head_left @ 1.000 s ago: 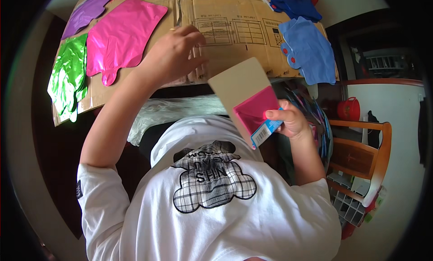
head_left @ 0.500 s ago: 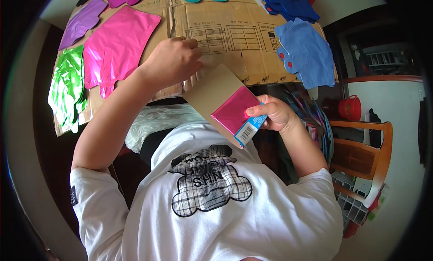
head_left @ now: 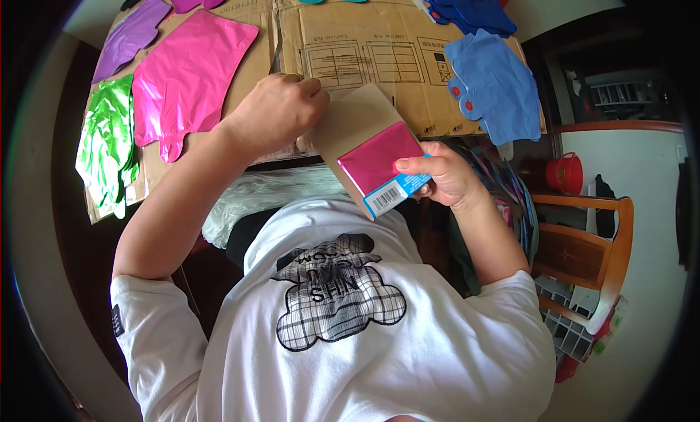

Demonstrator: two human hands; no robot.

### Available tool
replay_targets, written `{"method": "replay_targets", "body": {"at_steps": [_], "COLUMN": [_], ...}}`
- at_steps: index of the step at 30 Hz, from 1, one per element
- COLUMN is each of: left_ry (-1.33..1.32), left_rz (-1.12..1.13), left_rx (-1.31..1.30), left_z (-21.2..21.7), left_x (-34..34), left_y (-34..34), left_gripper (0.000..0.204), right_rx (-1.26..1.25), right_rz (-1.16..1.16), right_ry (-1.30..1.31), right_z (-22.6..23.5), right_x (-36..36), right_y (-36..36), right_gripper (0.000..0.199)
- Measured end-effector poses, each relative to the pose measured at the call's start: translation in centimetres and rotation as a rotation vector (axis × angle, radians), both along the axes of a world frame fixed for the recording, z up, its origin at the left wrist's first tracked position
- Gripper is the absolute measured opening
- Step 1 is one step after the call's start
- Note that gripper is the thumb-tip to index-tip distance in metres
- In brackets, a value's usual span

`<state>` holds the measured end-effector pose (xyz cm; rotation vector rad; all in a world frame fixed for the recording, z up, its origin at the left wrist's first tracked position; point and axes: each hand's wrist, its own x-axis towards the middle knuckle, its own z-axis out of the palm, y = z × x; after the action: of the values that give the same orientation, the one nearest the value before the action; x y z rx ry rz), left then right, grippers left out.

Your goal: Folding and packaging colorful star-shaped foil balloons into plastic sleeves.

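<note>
Flattened brown cardboard (head_left: 350,50) covers the work surface across the upper half of the frame, with deflated foil balloons laid out on it. Largest of them: a pink balloon (head_left: 186,76) at upper left, a blue one (head_left: 496,87) at upper right, a crumpled green one (head_left: 106,149) at the left edge, a purple one (head_left: 131,36) above it. A wooden chair (head_left: 583,240) and a red bucket (head_left: 565,173) sit at right, off the cardboard.

Centre frame, you hold a flat balloon packet (head_left: 372,156): tan card backing with a folded magenta foil balloon showing through the clear sleeve and a blue-and-white label at its lower corner.

Your right hand (head_left: 445,178) pinches the packet's lower right edge, thumb across the front face near the label, fingers behind. Your left hand (head_left: 281,112) is closed, knuckles up, at the packet's upper left corner; whether it grips the card or a clear flap there, you cannot tell.

Handling judgement:
- Packet looks very light; the card gives it moderate stiffness, but it should bend if squeezed mid-span.
- Sleeve film is probably slick, so grip on the card edge, not the glossy face.
- Foil inside is thin and creases or tears easily; take it by a flat margin, pulling straight out.
</note>
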<state>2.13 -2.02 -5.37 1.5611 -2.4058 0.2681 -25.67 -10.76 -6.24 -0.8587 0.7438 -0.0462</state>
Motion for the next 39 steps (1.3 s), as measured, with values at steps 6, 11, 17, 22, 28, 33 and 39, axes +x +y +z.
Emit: {"method": "replay_targets", "body": {"at_steps": [6,11,17,22,28,33,39], "left_ry": [0.014,0.044,0.004,-0.041,0.055,-0.038,-0.02], "left_rz": [-0.01,-0.003,0.069,0.06,0.102,0.079,0.032], "left_rx": [0.029,0.062,0.066,0.065,0.114,0.094,0.147], "left_z": [0.1,0.4,-0.1,-0.2,0.1,0.7,1.0], "left_x": [-0.4,-0.6,-0.4,-0.4,-0.4,-0.5,-1.3], "left_y": [-0.3,-0.6,0.0,-0.5,-1.6,-1.6,-1.5], "left_gripper": [0.007,0.006,0.01,0.006,0.005,0.005,0.005], "right_rx": [-0.096,-0.154,-0.268,-0.261,-0.155,-0.184,-0.215], "right_rz": [-0.102,-0.186,-0.156,-0.201,-0.26,-0.346,-0.374], "right_ry": [0.017,0.039,0.052,0.085,0.003,-0.02,0.018], "right_z": [0.0,-0.3,0.0,-0.8,-0.8,-0.6,-0.4], "right_x": [-0.2,0.6,0.9,1.1,1.5,0.9,0.7], "right_y": [1.6,2.6,3.4,4.5,6.0,6.7,6.5], "right_gripper": [0.016,0.015,0.016,0.017,0.014,0.011,0.01]}}
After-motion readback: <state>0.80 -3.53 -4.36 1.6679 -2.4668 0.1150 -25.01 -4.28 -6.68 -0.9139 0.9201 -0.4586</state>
